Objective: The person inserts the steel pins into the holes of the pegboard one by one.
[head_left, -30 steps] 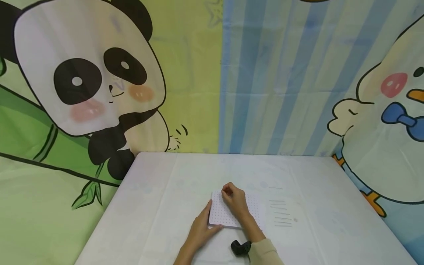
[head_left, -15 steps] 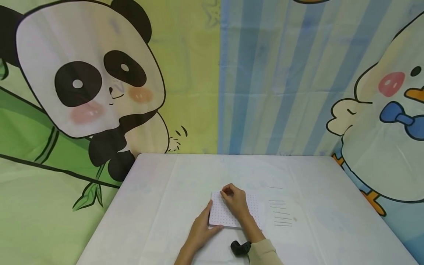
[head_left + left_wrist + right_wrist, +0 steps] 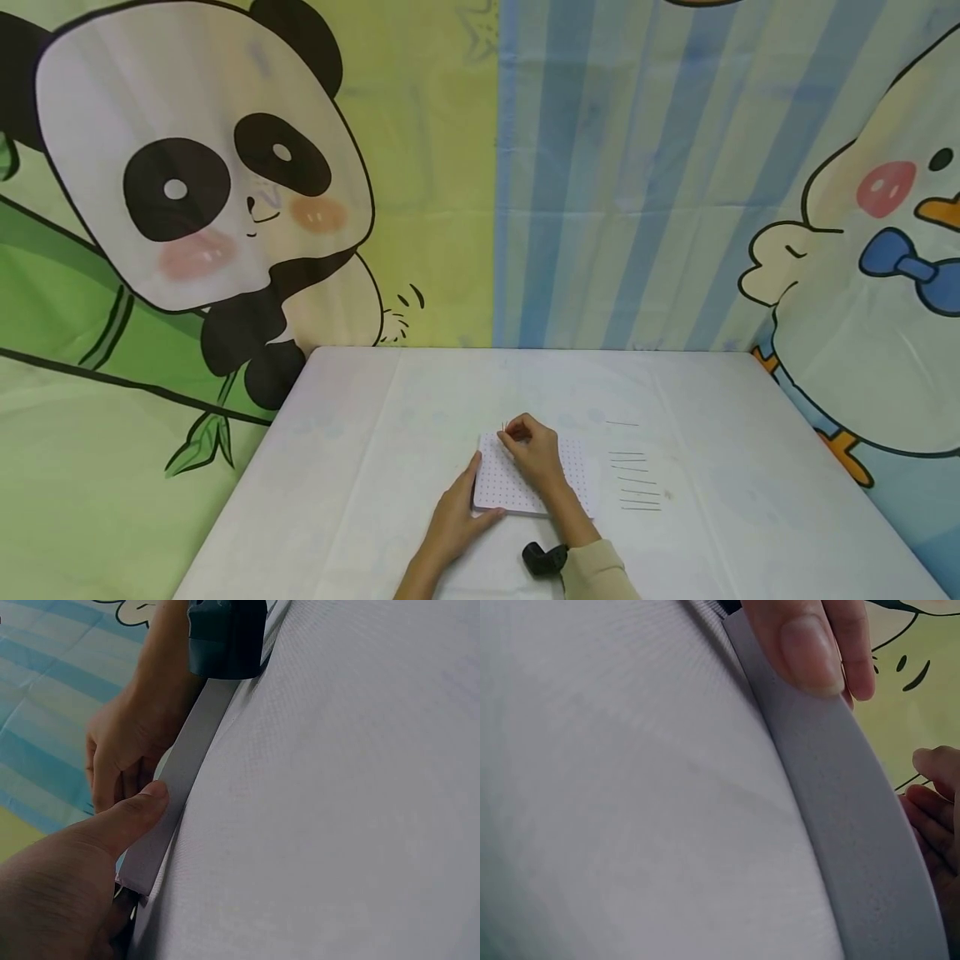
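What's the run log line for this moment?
left hand: grips dotted board by near-left corner | right hand: curled at far edge, held item unclear | thin rods: right of board

Right hand (image 3: 534, 457) over dotted board (image 3: 510, 490)

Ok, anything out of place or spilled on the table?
One thin stick lies apart, beyond the loose row of sticks right of the dotted board. A faint mark beside that row also stands out. No spill is visible.

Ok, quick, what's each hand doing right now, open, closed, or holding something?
Left hand: holding the dotted board around its near left corner.
Right hand: closed, apparently pinching a thin stick near the far left corner.
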Demonstrator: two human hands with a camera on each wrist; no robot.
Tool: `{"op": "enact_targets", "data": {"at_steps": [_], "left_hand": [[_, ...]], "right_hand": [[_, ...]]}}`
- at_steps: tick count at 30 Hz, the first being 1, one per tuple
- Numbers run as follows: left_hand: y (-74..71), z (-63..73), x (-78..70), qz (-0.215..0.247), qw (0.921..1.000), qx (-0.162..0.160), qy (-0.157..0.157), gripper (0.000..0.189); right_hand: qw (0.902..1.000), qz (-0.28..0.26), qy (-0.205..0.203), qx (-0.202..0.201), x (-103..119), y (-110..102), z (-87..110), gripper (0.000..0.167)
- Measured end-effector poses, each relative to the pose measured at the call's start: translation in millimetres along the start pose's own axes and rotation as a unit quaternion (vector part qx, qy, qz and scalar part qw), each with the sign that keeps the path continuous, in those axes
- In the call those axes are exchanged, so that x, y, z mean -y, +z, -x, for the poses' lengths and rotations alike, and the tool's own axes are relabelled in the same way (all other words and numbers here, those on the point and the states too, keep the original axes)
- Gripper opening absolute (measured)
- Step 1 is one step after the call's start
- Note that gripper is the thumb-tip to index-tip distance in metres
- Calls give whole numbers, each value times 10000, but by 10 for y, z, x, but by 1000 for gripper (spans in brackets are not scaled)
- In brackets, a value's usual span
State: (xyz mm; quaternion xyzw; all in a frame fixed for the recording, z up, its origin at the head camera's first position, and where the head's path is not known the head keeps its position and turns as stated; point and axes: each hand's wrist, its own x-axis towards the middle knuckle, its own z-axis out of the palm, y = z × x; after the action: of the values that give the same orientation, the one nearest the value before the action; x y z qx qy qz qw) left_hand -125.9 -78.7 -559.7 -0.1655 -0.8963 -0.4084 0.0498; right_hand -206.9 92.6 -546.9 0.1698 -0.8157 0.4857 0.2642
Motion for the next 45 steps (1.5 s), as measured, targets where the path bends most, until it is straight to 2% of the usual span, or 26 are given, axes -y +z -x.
{"op": "enact_targets", "data": {"at_steps": [4, 8, 11, 15, 20, 22, 26, 29, 31, 37, 45], "left_hand": [[-3, 2, -2, 9, 9999, -73, 105, 93], [-1, -4, -13, 28, 9998, -116, 172, 92], [-1, 0, -17, 14, 9999, -90, 106, 93], [-5, 8, -24, 7, 10000, -90, -3, 94], [9, 14, -34, -24, 9999, -114, -11, 94], [20, 12, -27, -32, 9999, -85, -47, 94], [26, 12, -18, -5, 10000, -49, -49, 94], [10, 4, -23, 6, 10000, -62, 11, 94], [-6, -7, -25, -18, 10000, -71, 37, 94], [-16, -36, -16, -103, 9998, -113, 99, 94], [7, -17, -19, -88, 10000, -16, 7, 94]], "right_hand": [[9998, -135, 97, 77, 25, -25, -5, 15], [9986, -291, 441, 45, 48, -106, 11, 11], [9968, -388, 692, -104, 53, -229, 54, 7], [9934, -713, 873, -234, 153, -526, 102, 6], [9902, -925, 1036, -133, 300, -1057, 182, 7], [9916, -725, 1069, -94, 200, -1247, 259, 8], [9949, 156, 997, -35, -88, -1596, 470, 7], [9911, 774, 1086, 31, -167, -1809, 617, 6], [9867, 931, 1331, 74, -173, -1900, 692, 6], [9715, 1318, 1879, 589, -273, -2030, 878, 8], [9714, 1601, 1553, 811, -373, -2027, 954, 13]]}}
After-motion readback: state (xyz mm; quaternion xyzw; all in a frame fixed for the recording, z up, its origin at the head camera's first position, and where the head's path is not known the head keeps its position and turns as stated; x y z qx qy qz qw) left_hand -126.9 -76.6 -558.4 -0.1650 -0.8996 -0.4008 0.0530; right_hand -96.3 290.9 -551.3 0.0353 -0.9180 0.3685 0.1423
